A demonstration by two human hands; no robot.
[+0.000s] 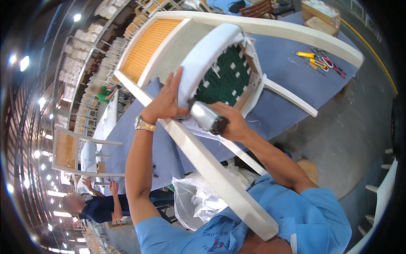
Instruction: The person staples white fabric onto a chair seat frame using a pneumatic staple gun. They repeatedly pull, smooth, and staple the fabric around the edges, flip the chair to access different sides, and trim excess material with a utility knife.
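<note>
A white wooden chair lies tipped over on a blue-covered table, its woven cane back at the far left. Its seat cushion has pale cloth wrapped round the edge, and dark green webbing shows on the underside. My left hand rests along the cushion's side with fingers stretched out, thumb near the tool. My right hand is closed round a silver and black staple gun, whose blurred nose meets the seat's near edge. The fingers round its handle are partly hidden.
Yellow cutters, scissors and red-handled pliers lie at the table's right. An open box stands beyond. Clear plastic wrapping bulges below the chair. At left, a person in dark clothes handles another chair.
</note>
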